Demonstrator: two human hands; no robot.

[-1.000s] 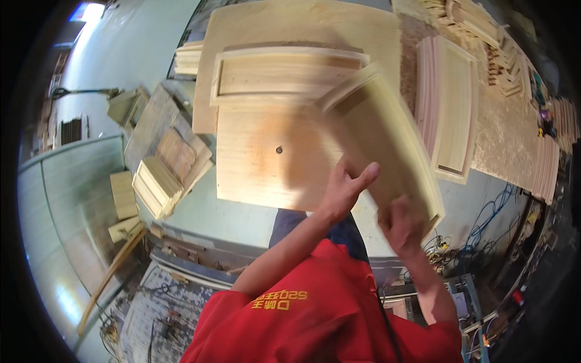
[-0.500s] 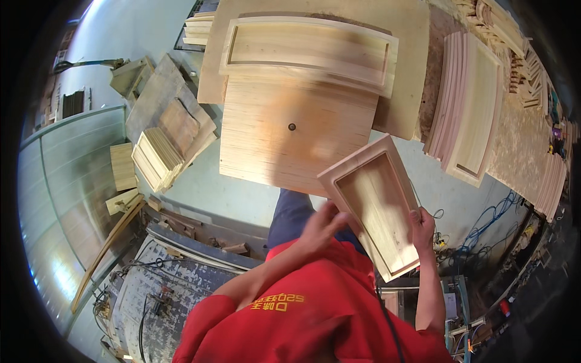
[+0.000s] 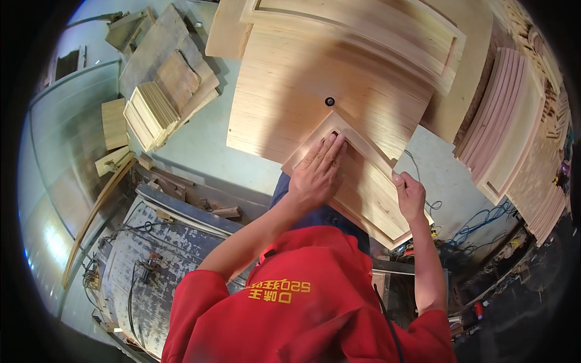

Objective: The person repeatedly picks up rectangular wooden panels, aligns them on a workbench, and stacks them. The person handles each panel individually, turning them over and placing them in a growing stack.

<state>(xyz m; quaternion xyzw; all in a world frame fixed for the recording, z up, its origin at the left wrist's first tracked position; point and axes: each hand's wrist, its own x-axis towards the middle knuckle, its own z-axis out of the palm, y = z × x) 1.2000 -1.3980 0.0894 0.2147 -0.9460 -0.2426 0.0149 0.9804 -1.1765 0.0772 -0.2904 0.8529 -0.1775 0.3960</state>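
A framed wooden cabinet door panel point(image 3: 370, 192) lies slanted over the near right edge of a plywood work board point(image 3: 266, 91). My left hand point(image 3: 319, 166) rests flat on the panel's upper left part, fingers stretched together toward the corner of its recess. My right hand point(image 3: 410, 195) grips the panel's right edge, thumb on top and fingers curled around the side. Just beyond the panel's far corner, a small dark round fitting point(image 3: 330, 101) pokes up from the board.
A longer framed panel point(image 3: 357, 30) lies across the board's far side. Stacked panels stand on the right point(image 3: 499, 115) and on the left point(image 3: 148, 115). Blue cables point(image 3: 478, 227) trail over the floor at right. A worn, dark-patched machine surface point(image 3: 163, 254) is at lower left.
The panel has come down from a raised tilt onto the board's near edge, its far corner now close to the round fitting. My left hand has moved from its near edge onto its face.
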